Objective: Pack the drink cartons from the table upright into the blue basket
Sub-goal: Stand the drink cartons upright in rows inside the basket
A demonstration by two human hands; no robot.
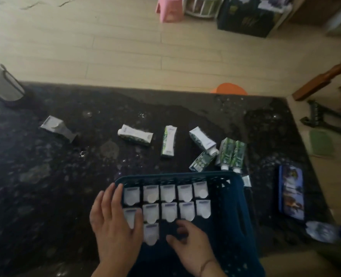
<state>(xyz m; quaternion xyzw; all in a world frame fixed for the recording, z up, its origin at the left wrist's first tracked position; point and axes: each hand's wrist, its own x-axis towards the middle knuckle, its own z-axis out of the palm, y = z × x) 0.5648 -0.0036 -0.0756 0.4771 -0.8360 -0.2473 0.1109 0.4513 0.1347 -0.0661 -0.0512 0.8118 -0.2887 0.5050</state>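
The blue basket (235, 206) stands at the near edge of the dark table and holds several upright cartons (168, 193) in rows, white tops showing. My left hand (113, 222) lies flat over the basket's left rim, fingers straight, thumb against the front-left carton (150, 233). My right hand (187, 246) hovers inside the basket just right of that carton, fingers loosely curled, holding nothing. Several green-and-white cartons lie on their sides behind the basket: one (135, 135), another (168, 141), a cluster (231, 152). A lone carton (55, 127) lies at the far left.
A grey cylindrical appliance (3, 82) stands at the table's back-left corner. A blue book (291, 191) and a crumpled wrapper (319, 230) lie at the right. Beyond the table are a pink stool (168, 8), an orange seat (228, 89) and boxes on the floor.
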